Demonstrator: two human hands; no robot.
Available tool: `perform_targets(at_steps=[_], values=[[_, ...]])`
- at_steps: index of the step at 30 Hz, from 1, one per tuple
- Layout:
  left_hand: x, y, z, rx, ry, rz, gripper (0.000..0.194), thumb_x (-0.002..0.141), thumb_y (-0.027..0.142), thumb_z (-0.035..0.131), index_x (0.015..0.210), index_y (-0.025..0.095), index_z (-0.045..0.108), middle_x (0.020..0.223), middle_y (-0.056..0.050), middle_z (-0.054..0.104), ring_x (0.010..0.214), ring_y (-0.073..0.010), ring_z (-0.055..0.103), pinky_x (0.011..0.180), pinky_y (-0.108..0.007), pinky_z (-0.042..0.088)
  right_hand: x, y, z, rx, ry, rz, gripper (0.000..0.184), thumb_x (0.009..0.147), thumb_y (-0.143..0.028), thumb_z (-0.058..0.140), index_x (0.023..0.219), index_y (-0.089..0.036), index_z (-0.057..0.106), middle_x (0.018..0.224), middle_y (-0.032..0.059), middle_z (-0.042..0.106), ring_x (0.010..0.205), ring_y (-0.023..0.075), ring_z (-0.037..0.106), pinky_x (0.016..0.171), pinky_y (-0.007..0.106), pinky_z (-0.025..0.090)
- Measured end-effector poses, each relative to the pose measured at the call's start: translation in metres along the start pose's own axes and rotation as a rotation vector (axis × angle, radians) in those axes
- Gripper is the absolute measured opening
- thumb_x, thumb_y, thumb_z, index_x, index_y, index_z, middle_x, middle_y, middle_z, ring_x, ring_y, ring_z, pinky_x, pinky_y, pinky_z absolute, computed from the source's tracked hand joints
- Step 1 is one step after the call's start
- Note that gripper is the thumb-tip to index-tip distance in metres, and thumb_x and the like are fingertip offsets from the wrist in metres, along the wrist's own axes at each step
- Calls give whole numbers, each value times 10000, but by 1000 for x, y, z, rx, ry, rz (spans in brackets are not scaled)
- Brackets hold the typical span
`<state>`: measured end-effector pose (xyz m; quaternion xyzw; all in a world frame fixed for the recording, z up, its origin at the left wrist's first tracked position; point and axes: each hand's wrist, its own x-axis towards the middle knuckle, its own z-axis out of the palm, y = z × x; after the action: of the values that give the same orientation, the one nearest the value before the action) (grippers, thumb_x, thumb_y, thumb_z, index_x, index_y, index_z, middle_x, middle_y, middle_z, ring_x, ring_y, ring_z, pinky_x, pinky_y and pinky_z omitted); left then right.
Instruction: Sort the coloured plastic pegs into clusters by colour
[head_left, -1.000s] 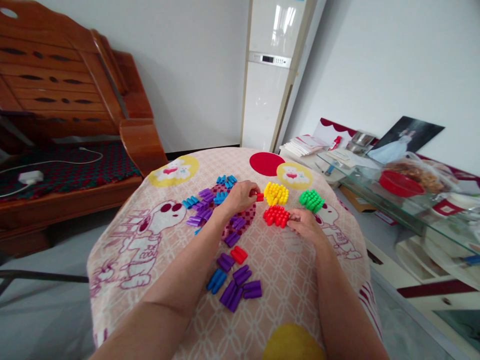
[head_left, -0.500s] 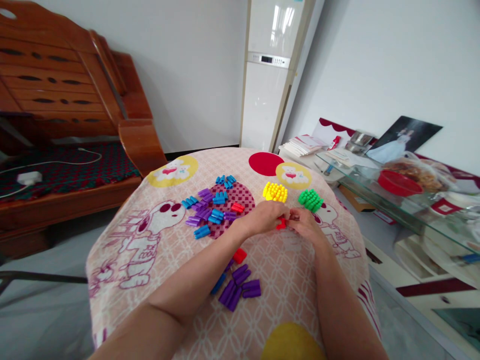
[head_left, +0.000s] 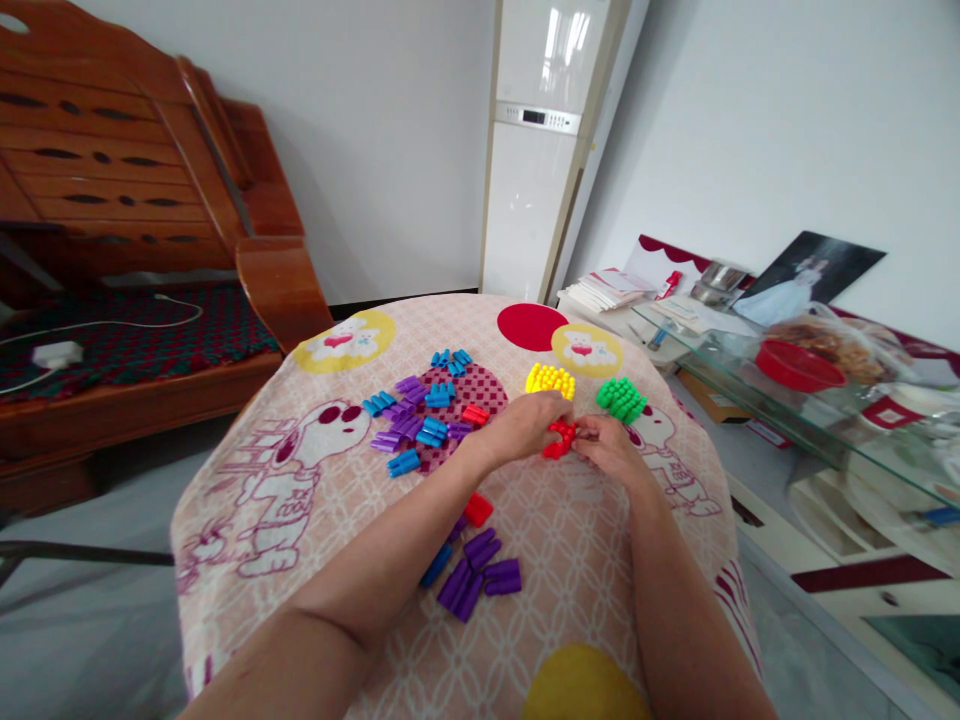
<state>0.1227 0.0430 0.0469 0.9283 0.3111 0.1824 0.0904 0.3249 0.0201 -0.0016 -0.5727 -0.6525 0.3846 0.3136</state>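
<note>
A cluster of red bullet-shaped plastic blocks [head_left: 557, 441] sits between my two hands, low over the tablecloth. My left hand [head_left: 531, 426] has its fingers closed on the cluster's left and far side. From the right, my right hand [head_left: 606, 446] pinches its edge with the fingertips. Just beyond the hands is a packed group of yellow blocks [head_left: 551, 381], and to its right a packed group of green blocks [head_left: 622, 400]. Loose purple blocks [head_left: 405, 427], blue blocks [head_left: 433, 432] and a red block [head_left: 475, 415] lie left of my left hand.
Nearer me, beside my left forearm, lie more purple blocks [head_left: 461, 590] and a red block [head_left: 478, 510]. A patterned cloth covers the round table [head_left: 585, 560]. A glass shelf [head_left: 750, 390] with a red bowl [head_left: 799, 365] stands right; a wooden bench [head_left: 270, 280] stands left.
More of the red cluster shows between my hands, as my left hand has shifted slightly and the blocks have turned. The other block groups stay put.
</note>
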Motion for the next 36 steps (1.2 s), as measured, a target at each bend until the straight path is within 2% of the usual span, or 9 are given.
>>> perform_targets(at_steps=[4,9,13,15,19,23,27,31,36], values=[[-13,-36,-25,36,63,-197,212,791,105,603,981,133,694,976,-83,715,891,-188,659,810,-273,498,1,5,0,4,-16,-14,342,695,-208,566,1001,-165,712,675,1,666,551,133,549,484,226,366],[-36,-78,-33,173,-167,-438,285,708,143,693,988,152,744,1000,-98,744,975,-247,674,808,-281,492,1,6,0,2,-14,-18,291,695,-211,555,944,-160,698,648,-6,639,542,122,537,484,217,360],[-43,-94,-30,156,-290,-502,209,711,189,710,914,182,760,899,-65,754,879,-216,686,738,-251,471,0,2,1,20,-11,-7,277,687,-210,554,921,-158,692,660,-5,642,547,114,538,489,209,368],[-44,-97,-28,139,-301,-511,180,708,185,715,884,184,749,876,-51,751,836,-192,679,714,-239,458,-1,-1,1,14,-13,-7,283,686,-211,558,928,-155,693,671,-3,651,551,113,542,495,208,380],[-44,-100,-26,77,-220,-530,194,656,154,735,847,173,710,835,-31,736,777,-172,658,665,-221,436,-2,-2,0,2,-12,-2,283,686,-218,567,928,-150,696,671,-2,655,546,113,537,489,206,382],[-41,-98,-24,-8,-162,-480,167,649,121,707,809,170,704,787,-13,724,739,-157,640,605,-204,398,-2,-3,0,-12,-8,3,280,693,-221,560,925,-151,701,651,-3,644,547,119,538,469,202,361],[-37,-90,-25,-36,-189,-456,125,641,131,729,762,164,733,760,-27,732,745,-165,638,611,-213,383,-3,-5,1,-23,6,11,276,680,-212,564,909,-150,705,650,-1,649,549,119,542,479,205,368],[-36,-84,-28,-37,-217,-456,93,663,205,729,735,148,746,681,-36,711,667,-166,623,582,-230,368,-2,-4,1,-14,3,3,273,686,-221,568,911,-147,705,667,5,658,555,121,549,492,211,381],[-34,-79,-27,-199,-201,-361,120,700,217,643,762,147,718,670,-13,697,632,-138,612,557,-211,373,-2,-2,1,-43,2,-3,302,689,-202,563,945,-143,712,637,-4,642,550,122,547,486,211,370]])
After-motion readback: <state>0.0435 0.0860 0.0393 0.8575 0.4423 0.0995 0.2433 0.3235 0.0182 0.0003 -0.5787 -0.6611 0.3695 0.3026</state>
